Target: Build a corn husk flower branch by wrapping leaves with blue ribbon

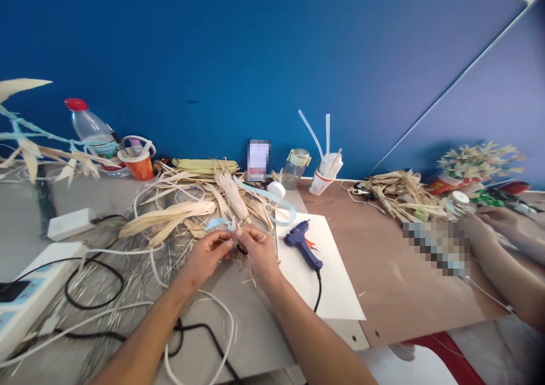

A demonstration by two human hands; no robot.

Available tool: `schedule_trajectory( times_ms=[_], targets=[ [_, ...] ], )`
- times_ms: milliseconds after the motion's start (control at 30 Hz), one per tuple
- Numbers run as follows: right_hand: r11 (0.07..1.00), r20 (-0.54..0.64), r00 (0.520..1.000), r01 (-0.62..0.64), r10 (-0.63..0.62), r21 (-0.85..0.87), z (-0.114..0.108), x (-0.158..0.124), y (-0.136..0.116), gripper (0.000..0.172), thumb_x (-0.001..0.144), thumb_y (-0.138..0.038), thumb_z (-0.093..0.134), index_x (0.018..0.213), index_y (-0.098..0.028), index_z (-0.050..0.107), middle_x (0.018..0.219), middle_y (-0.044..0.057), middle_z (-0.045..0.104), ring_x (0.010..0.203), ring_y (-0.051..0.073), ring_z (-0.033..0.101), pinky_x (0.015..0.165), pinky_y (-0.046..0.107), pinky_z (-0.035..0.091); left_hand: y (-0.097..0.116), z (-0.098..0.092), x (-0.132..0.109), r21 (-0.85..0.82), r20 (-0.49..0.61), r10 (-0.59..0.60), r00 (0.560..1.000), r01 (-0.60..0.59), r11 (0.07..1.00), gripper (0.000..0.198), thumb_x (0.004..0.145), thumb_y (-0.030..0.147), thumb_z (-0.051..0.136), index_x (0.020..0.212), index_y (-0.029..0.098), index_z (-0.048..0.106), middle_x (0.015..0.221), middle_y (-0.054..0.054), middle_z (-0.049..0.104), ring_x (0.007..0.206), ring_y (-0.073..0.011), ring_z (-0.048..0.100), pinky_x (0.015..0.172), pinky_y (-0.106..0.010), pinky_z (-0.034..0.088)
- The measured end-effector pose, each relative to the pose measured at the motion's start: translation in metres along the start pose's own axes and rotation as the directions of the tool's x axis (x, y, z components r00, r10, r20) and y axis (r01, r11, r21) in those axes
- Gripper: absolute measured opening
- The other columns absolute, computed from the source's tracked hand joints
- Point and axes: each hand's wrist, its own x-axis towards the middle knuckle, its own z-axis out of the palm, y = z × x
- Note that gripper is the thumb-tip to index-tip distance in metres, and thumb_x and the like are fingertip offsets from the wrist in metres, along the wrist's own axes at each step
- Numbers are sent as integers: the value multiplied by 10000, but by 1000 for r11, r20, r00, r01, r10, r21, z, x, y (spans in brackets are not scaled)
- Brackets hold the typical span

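Over the near side of the husk pile, my left hand (211, 253) and my right hand (259, 251) meet with fingertips pinched together. A small, pale strip of corn husk (234, 225) sticks up between them, and my fingers cover its lower part. Just behind my left fingers shows a light-blue strip (217, 224); whether it is attached to the husk I cannot tell. Dry corn husks (170, 217) lie loosely heaped beyond both hands. To the right of my right hand, a blue glue gun (303, 245) rests on a white sheet of paper (336, 288).
Thin wires (114, 294) and cables cover the left side beside a white power strip (38, 294). Against the blue wall stand a bottle (91, 126), an orange cup (138, 166), a phone (259, 160), a jar (293, 172) and a cup of glue sticks (321, 181). A co-worker's arms (502, 254) are at right.
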Motion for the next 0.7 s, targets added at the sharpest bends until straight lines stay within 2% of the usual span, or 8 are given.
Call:
schedule_trajectory(
  times_ms=[133, 233, 333, 400, 500, 600, 700],
  targets=[
    [997, -2, 1000, 0, 0, 72, 4, -2, -1, 172, 715, -294, 628, 610, -166, 678, 706, 29, 601, 727, 161, 540, 698, 290, 428, -2, 1, 2, 28, -51, 24, 998, -23, 999, 199, 675, 364, 661, 706, 168, 644, 584, 11, 560, 525, -126, 476, 521, -246, 403],
    [998, -8, 1000, 9, -8, 56, 7, -3, 0, 175, 711, -300, 631, 602, -172, 681, 705, 32, 612, 733, 166, 548, 705, 293, 436, -3, 0, 3, 55, -47, 31, 998, -28, 998, 226, 679, 400, 652, 663, 177, 628, 557, 17, 541, 520, -132, 473, 513, -245, 397],
    [998, -37, 999, -14, 16, 65, 7, 0, 2, 184, 693, -316, 638, 587, -168, 669, 626, 13, 575, 632, 137, 508, 610, 255, 422, -6, -3, 4, 65, -33, 35, 999, -33, 997, 251, 668, 425, 656, 637, 180, 611, 533, 24, 526, 513, -133, 466, 506, -240, 383],
    [991, -62, 994, -83, 89, 102, 5, 3, 3, 183, 688, -327, 634, 610, -166, 671, 551, -11, 521, 514, 104, 429, 495, 228, 362, -11, -7, 6, 77, -63, 32, 998, -27, 997, 241, 684, 416, 655, 642, 184, 601, 497, 42, 488, 487, -118, 431, 487, -224, 349],
    [977, -48, 984, -165, 172, 132, 1, 6, 4, 170, 696, -321, 620, 635, -169, 667, 482, -41, 454, 436, 84, 347, 434, 220, 293, -17, -12, 8, -12, -89, 28, 996, -29, 1000, 233, 694, 406, 658, 683, 182, 594, 528, 33, 527, 502, -118, 452, 496, -222, 350],
    [989, -28, 988, -151, 151, 11, -1, 6, 2, 172, 723, -302, 605, 613, -179, 656, 500, -36, 459, 466, 97, 397, 462, 226, 333, -17, -14, 9, -152, -118, 30, 993, -48, 987, 239, 707, 403, 656, 742, 180, 576, 615, 17, 593, 487, -105, 457, 503, -230, 359],
    [974, -22, 1000, -9, 4, -227, -2, 3, -2, 149, 719, -228, 627, 579, -192, 665, 737, 22, 566, 717, 140, 544, 625, 243, 438, -13, -14, 7, -226, -157, 34, 987, -69, 972, 222, 715, 371, 664, 760, 182, 558, 673, 16, 621, 481, -84, 451, 513, -224, 361]
  ],
)
